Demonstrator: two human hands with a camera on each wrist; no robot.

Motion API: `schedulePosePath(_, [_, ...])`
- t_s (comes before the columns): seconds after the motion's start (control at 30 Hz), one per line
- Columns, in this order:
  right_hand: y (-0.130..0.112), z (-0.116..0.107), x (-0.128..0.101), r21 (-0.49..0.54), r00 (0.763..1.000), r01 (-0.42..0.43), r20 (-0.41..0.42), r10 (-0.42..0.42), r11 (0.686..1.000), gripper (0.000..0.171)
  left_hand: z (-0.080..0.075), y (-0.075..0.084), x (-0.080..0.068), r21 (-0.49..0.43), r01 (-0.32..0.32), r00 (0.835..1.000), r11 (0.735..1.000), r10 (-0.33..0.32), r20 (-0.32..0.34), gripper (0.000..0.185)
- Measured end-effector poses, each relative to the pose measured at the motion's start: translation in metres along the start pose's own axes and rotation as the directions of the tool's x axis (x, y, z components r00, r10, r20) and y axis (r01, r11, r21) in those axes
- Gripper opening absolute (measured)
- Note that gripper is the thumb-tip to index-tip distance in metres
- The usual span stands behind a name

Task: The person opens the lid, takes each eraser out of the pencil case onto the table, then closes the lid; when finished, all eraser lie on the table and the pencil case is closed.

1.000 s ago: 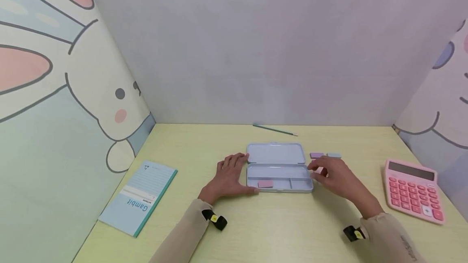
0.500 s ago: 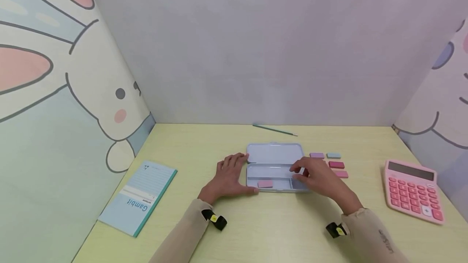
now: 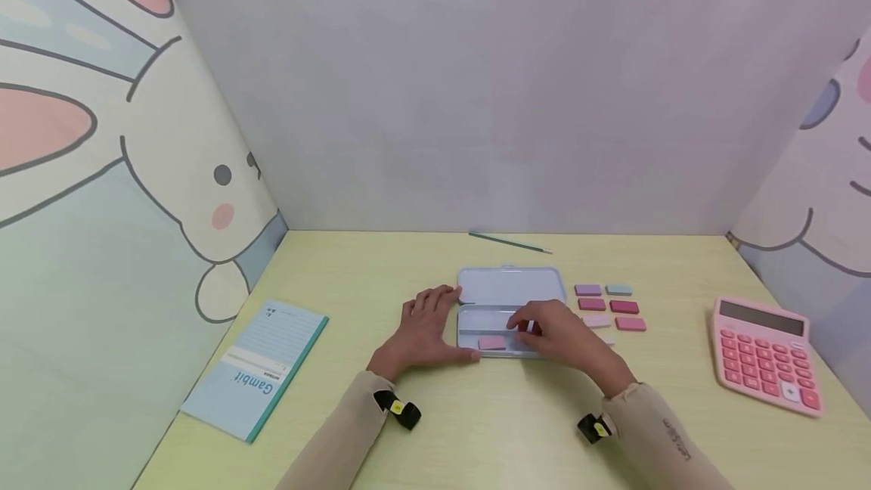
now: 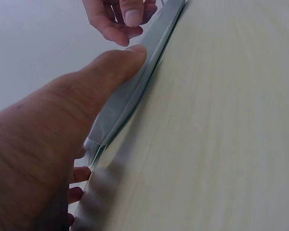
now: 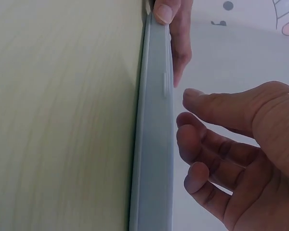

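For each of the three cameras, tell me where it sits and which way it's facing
Head: worn high, looking forward and down at the desk; shows both sleeves, the left hand against the open pencil case and the right hand over its tray.
Left wrist: low at the desk, looking along the case's front edge; the left thumb presses it, the right hand's fingertips beyond.
Right wrist: low, looking along the same edge from the opposite end; right hand near, left hand far.
Shared: all show the case and both hands.
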State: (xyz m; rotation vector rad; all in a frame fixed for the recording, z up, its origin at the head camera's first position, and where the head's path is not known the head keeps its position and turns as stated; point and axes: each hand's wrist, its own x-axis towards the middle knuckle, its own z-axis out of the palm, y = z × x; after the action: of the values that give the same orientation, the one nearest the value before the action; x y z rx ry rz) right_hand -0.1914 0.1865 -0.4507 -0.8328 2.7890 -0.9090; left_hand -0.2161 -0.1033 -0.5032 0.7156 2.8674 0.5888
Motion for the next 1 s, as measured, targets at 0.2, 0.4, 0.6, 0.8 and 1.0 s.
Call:
schedulePosePath(0.2, [-0.008, 0.004, 0.006, -0.010, 1.000, -0.014, 0.027, 0.014, 1.000, 0.008, -0.001, 0.001, -0.001, 0.004, -0.001, 1.000, 1.000, 0.001, 0.002, 0.117])
schedulePosePath(0.4, [-0.013, 0.010, 0.014, -0.049, 0.998, 0.045, 0.040, -0.043, 0.998, 0.007, -0.001, 0.000, -0.001, 0.017, -0.001, 1.000, 1.000, 0.001, 0.003, 0.117])
schedulePosePath(0.6, [-0.015, 0.016, 0.017, -0.100, 0.998, 0.041, 0.047, -0.036, 0.994, 0.009, -0.001, 0.000, -0.002, 0.003, -0.004, 1.000, 1.000, 0.004, 0.004, 0.117])
schedulePosePath(0.8, [-0.017, 0.019, 0.018, -0.148, 0.998, 0.052, 0.040, -0.046, 0.988, 0.010, -0.001, 0.001, -0.001, 0.008, -0.003, 1.000, 1.000, 0.003, 0.005, 0.117])
schedulePosePath(1.0, [-0.016, 0.020, 0.018, -0.184, 0.997, 0.073, 0.033, -0.068, 0.980, 0.010, -0.002, 0.001, -0.001, 0.011, -0.003, 1.000, 1.000, 0.003, 0.007, 0.117])
